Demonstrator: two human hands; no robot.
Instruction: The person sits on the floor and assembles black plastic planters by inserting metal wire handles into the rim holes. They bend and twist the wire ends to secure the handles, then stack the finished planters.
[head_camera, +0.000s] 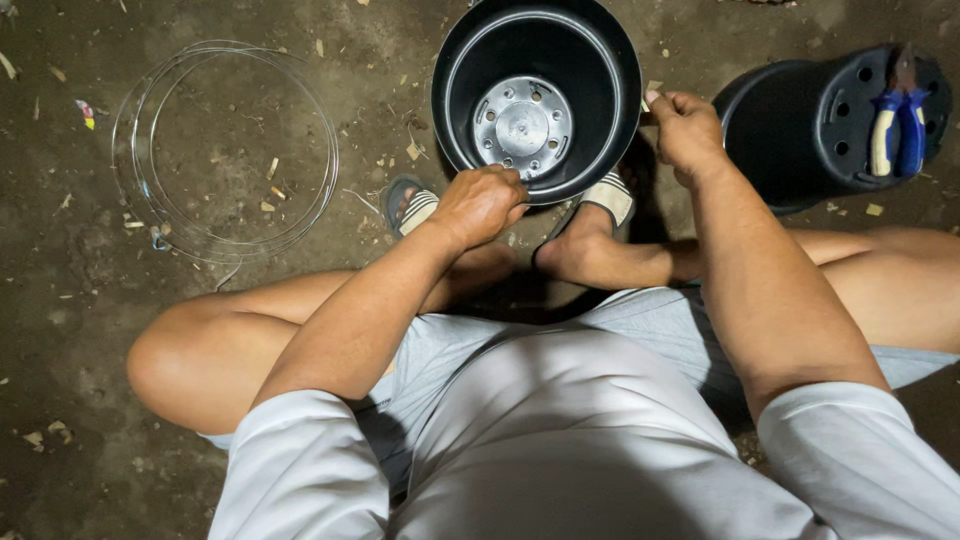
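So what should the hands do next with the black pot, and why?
Probably pull the thin wire a little further out past the black pot. The right hand pinches at the rim's outer side, the left hand is closed at the near rim, and the pliers lie unused on the upturned pot.

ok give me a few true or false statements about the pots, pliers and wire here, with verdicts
1. The left hand is at the near rim of the upright pot. True.
2. The right hand holds the pliers. False: they lie on the second pot, which is tipped over.
3. The wire coil lies on the ground left of the upright pot. True.
4. The upright pot is full of soil. False: its perforated bottom shows.
5. The pliers have red handles. False: blue and pale yellow.
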